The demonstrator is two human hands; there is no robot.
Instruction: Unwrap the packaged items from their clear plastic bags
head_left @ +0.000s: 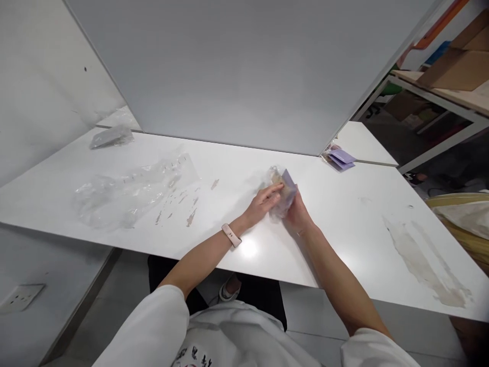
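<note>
A small clear plastic packet (283, 206) with a purple card (289, 184) and something beige in it is between my two hands, just above or on the white table. My right hand (299, 213) grips it from the right side, its fingers mostly hidden behind the packet. From the left, my left hand (263, 205) presses its fingers together over the front of the packet, near the beige part. What the beige thing is, I cannot make out. A pale band sits on my left wrist.
A large crumpled clear plastic bag (126, 196) lies on the left of the white table (237, 244). Another clear bag (111, 136) is at the back left. Similar purple packets (340, 158) lie at the back right, by the upright grey panel (237, 76).
</note>
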